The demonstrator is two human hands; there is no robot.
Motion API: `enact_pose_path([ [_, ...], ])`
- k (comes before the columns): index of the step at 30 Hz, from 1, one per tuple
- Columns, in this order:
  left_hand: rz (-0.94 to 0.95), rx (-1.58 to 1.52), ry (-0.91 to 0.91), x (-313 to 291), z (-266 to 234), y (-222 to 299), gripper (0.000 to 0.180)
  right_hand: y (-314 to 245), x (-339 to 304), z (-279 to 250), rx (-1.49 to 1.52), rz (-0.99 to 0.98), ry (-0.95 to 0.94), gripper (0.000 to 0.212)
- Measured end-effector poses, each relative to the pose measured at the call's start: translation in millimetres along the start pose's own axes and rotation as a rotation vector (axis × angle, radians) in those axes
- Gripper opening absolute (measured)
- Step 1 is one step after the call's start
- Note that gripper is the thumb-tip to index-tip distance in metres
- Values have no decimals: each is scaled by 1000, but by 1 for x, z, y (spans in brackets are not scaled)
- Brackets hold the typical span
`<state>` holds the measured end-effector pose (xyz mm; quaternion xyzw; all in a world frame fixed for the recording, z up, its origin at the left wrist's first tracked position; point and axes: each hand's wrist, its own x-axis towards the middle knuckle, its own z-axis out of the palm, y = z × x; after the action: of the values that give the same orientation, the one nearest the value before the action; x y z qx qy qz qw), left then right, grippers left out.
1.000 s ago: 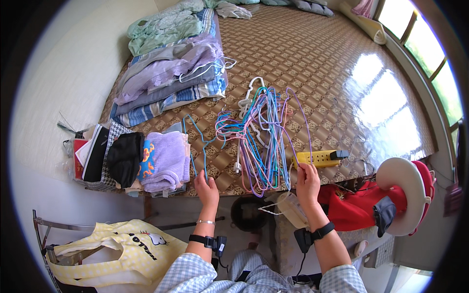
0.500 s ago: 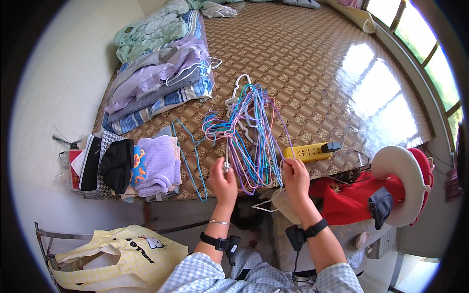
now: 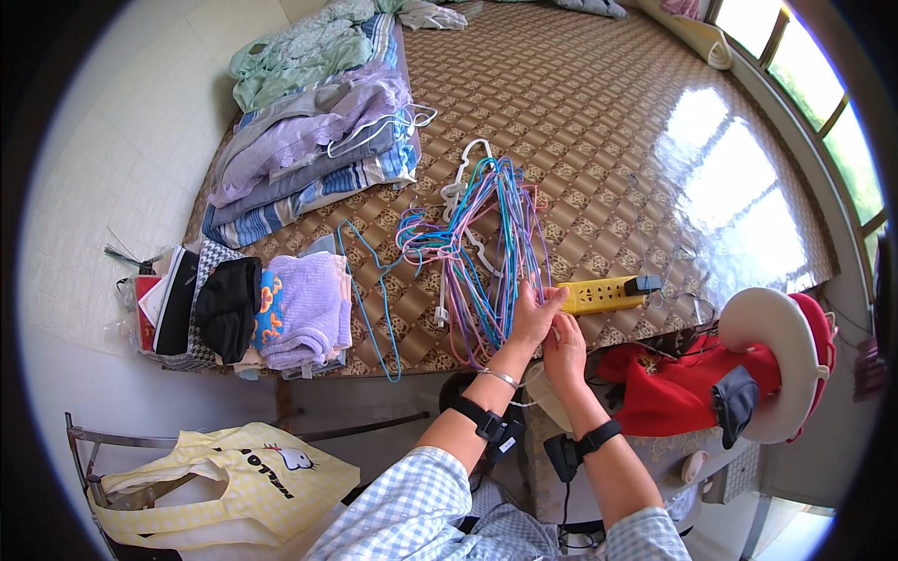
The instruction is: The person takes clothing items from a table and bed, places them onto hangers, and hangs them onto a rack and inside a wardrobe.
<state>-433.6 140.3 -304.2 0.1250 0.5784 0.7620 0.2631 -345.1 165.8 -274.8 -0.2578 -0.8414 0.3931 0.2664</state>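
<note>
A bundle of thin wire clothes hangers (image 3: pixel 505 224) in blue, purple, pink and white lies on the patterned tabletop, hooks to the left. At the bundle's right lower side is my left hand (image 3: pixel 531 320), fingers stretched along the hanger ends and thumb apart. Just below it, my right hand (image 3: pixel 565 355) has its fingers curled together; what they hold, if anything, is hidden. A white hanger (image 3: pixel 456 192) with a thick hook lies partly under the bundle. Alone to the left is a blue hanger (image 3: pixel 382 299).
A yellow power strip (image 3: pixel 599 295) with a black plug sits right of my hands. Folded clothes (image 3: pixel 304 304) are stacked at left, with more clothes (image 3: pixel 309 140) behind. A white neck pillow (image 3: pixel 762 374) and red cloth (image 3: pixel 645 388) lie at right. A yellow checked bag (image 3: pixel 224 477) is below left.
My left hand has left the bundle's left lower side and crossed right, beside my right hand. The right hand has dropped slightly. The view has shifted a little.
</note>
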Motion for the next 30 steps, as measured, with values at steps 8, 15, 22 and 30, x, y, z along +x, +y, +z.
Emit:
enact_pose_path([
  [8, 348, 373, 117, -14, -1, 47, 21, -31, -3, -9, 60, 10, -6, 21],
  [15, 408, 330, 248, -51, -68, 118, 21, -50, -15, -29, 92, -105, -76, 15],
  [22, 469, 489, 546, -98, -159, 179, 18, -29, -29, -12, 10, -23, -192, 14],
  [30, 404, 989, 663, -73, -218, 59, 20, -20, -22, 41, -152, -73, -271, 22],
])
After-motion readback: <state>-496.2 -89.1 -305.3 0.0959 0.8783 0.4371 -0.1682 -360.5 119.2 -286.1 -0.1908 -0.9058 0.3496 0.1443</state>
